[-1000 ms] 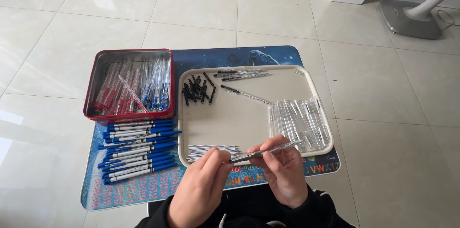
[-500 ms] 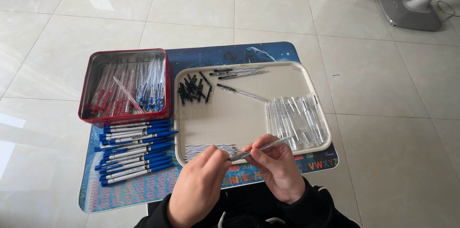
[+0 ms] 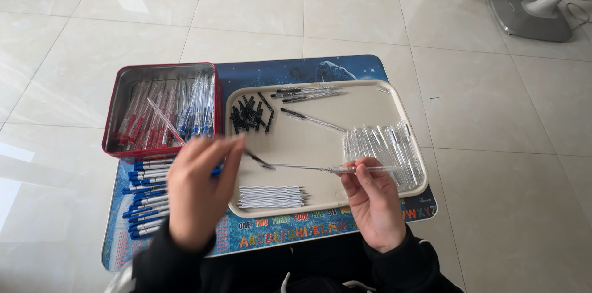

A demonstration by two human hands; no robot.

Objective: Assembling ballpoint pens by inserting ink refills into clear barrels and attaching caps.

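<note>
My right hand (image 3: 375, 203) pinches a clear pen barrel (image 3: 365, 170) level over the front right part of a beige tray (image 3: 376, 99). A thin refill (image 3: 299, 166) sticks out of the barrel toward the left. Its dark end (image 3: 260, 160) meets the fingertips of my left hand (image 3: 198, 193), which is blurred and hovers over the tray's left rim. Under the refill, inside the tray, lies a stack of white refills (image 3: 271, 196). A pile of clear barrels (image 3: 387, 148) sits just beyond my right hand.
A red tin (image 3: 117, 105) of red and blue pens stands left of the tray, with a row of blue-capped pens (image 3: 147, 197) in front. Black caps (image 3: 250, 113) and a few pens (image 3: 302, 93) lie in the tray. A low table with a printed mat (image 3: 308, 68) holds everything. A fan base (image 3: 530, 16) stands far right.
My hands were close together on one pen at the tray's front edge. They have parted: the left hand swept left, and the refill now shows outside the barrel.
</note>
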